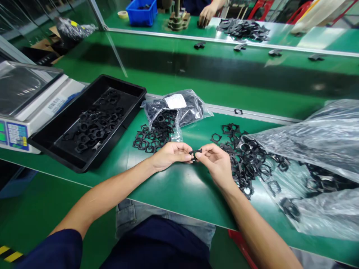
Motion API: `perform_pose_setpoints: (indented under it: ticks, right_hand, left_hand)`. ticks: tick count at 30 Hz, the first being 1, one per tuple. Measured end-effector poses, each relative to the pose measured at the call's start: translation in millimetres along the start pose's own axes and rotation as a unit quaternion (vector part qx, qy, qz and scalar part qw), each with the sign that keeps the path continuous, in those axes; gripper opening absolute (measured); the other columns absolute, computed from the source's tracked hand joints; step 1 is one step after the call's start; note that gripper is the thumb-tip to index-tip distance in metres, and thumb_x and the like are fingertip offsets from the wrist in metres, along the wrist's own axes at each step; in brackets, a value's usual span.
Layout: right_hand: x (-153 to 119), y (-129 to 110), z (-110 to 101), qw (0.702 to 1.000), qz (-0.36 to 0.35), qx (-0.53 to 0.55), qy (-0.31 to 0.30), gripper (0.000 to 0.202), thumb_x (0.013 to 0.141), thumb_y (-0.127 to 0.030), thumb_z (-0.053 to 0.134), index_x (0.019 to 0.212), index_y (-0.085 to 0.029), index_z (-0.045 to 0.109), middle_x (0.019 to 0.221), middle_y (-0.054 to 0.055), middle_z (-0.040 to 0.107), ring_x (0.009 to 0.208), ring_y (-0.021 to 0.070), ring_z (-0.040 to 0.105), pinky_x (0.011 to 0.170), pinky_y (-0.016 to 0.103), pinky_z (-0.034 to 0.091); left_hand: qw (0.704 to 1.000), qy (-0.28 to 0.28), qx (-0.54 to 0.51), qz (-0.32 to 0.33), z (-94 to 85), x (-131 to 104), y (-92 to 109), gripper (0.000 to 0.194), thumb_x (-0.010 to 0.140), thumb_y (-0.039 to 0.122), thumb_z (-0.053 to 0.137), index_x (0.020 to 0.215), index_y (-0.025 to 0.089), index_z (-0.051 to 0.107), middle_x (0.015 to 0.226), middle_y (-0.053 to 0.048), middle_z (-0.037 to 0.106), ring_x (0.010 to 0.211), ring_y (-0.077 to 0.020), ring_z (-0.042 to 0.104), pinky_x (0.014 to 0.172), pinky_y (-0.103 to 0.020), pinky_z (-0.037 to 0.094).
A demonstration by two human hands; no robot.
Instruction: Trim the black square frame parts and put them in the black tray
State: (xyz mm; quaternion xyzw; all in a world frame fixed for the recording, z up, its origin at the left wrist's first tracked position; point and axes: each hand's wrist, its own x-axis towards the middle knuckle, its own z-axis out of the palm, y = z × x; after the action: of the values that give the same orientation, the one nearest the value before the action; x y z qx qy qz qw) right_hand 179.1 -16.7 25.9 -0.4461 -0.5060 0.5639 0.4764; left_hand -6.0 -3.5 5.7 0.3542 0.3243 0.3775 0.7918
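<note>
A small black plastic part (195,152) is pinched between my two hands above the green table. My left hand (173,156) grips its left end with thumb and fingertips. On its other end, the thumb and fingers of my right hand (215,161) are closed. The fingers cover most of the part, so its full shape is hidden. Just beyond my left hand lies a pile of black ring-shaped parts (147,140), partly under a clear plastic bag (193,112). More black ring-shaped parts (244,160) are heaped close to the right of my right hand.
A black tray (63,157) with black parts stands left, beside a weighing scale (33,101). A big clear bag (316,130) spills parts at right. Past the rail (252,116), black pieces line the far ledge, and another person's hand (206,15) rests near a blue bin (142,14).
</note>
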Motion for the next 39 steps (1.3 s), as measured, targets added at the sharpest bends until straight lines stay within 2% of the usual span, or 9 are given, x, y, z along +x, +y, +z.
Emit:
perform_pose_setpoints:
  ticks: [4,8,11,17,22,28,32,35,39]
  right_hand:
    - [-3.1,-0.9,0.9,0.998,-0.049,-0.038,0.02,0.036,0.072,-0.049,0.086,0.076,-0.022,0.062,0.07,-0.002,0.059,0.064,0.013,0.057,0.064,0.027,0.053]
    - [-6.3,-0.4,1.4,0.989,-0.098,-0.102,0.052,0.028,0.08,-0.046,0.08,0.078,-0.023,0.063,0.077,0.0,0.06,0.068,0.015,0.059,0.069,0.03,0.055]
    - [-6.9,1.5,2.2,0.985,-0.101,-0.127,0.059,0.029,0.082,-0.047,0.077,0.079,-0.023,0.063,0.079,0.002,0.06,0.07,0.017,0.06,0.069,0.033,0.057]
    - [-6.3,3.0,4.9,0.984,-0.105,-0.122,0.069,0.029,0.082,-0.049,0.077,0.081,-0.024,0.063,0.079,0.002,0.06,0.07,0.0175,0.061,0.067,0.032,0.056]
    - [-3.2,2.7,2.0,0.997,-0.043,-0.064,0.031,0.031,0.079,-0.047,0.08,0.079,-0.023,0.061,0.072,-0.001,0.06,0.061,0.0144,0.058,0.063,0.031,0.055]
    - [-5.7,2.8,2.9,0.98,-0.105,-0.158,0.052,0.02,0.083,-0.039,0.077,0.079,-0.023,0.065,0.077,0.001,0.062,0.068,0.016,0.06,0.066,0.031,0.055]
    - [-5.1,3.2,2.1,0.983,-0.096,-0.142,0.06,0.021,0.083,-0.041,0.076,0.081,-0.023,0.065,0.079,0.002,0.063,0.069,0.0163,0.059,0.068,0.031,0.055]
    - [-4.4,4.5,1.4,0.987,-0.088,-0.128,0.049,0.021,0.082,-0.041,0.077,0.08,-0.023,0.065,0.077,0.001,0.062,0.068,0.016,0.059,0.068,0.031,0.055]
    - [-4.9,5.2,1.6,0.985,-0.088,-0.139,0.047,0.022,0.084,-0.045,0.075,0.084,-0.024,0.068,0.081,0.002,0.063,0.072,0.0176,0.061,0.07,0.032,0.056]
  left_hand:
    - [1.0,0.027,-0.003,0.006,1.4,0.9,0.5,0.046,0.06,0.04,0.094,0.085,0.01,0.07,0.083,-0.006,0.075,0.071,-0.0139,0.072,0.078,-0.03,0.058]
    - [0.996,0.062,0.038,0.047,3.2,1.9,1.5,0.044,0.06,0.04,0.093,0.084,0.01,0.072,0.082,-0.006,0.076,0.075,-0.0154,0.073,0.078,-0.029,0.058]
    - [0.995,0.061,0.061,0.058,3.9,2.3,1.4,0.043,0.062,0.041,0.092,0.085,0.01,0.072,0.08,-0.007,0.076,0.075,-0.0167,0.073,0.076,-0.029,0.057]
    - [0.997,0.05,0.029,0.053,4.2,2.0,1.5,0.048,0.059,0.044,0.093,0.082,0.01,0.07,0.082,-0.007,0.076,0.073,-0.0168,0.074,0.076,-0.03,0.058]
    - [0.996,0.022,0.075,0.044,3.6,0.5,2.5,0.044,0.062,0.039,0.092,0.085,0.011,0.069,0.073,-0.004,0.073,0.068,-0.0155,0.072,0.071,-0.027,0.056]
    - [0.982,0.076,0.142,0.102,6.3,0.7,-1.4,0.031,0.075,0.038,0.081,0.084,0.012,0.065,0.059,0.0,0.067,0.051,-0.0096,0.062,0.053,-0.02,0.045]
    - [0.975,0.1,0.157,0.123,7.7,0.4,-2.6,0.031,0.07,0.034,0.084,0.083,0.013,0.067,0.065,0.0,0.067,0.058,-0.0091,0.063,0.058,-0.02,0.048]
    - [0.975,0.094,0.153,0.128,8.2,-0.2,-3.5,0.032,0.071,0.036,0.084,0.087,0.013,0.068,0.073,-0.002,0.07,0.065,-0.0114,0.068,0.065,-0.022,0.052]
    - [0.972,0.094,0.176,0.124,9.1,-1.9,-3.9,0.03,0.074,0.036,0.081,0.087,0.013,0.067,0.069,-0.002,0.068,0.059,-0.0109,0.066,0.061,-0.022,0.051]
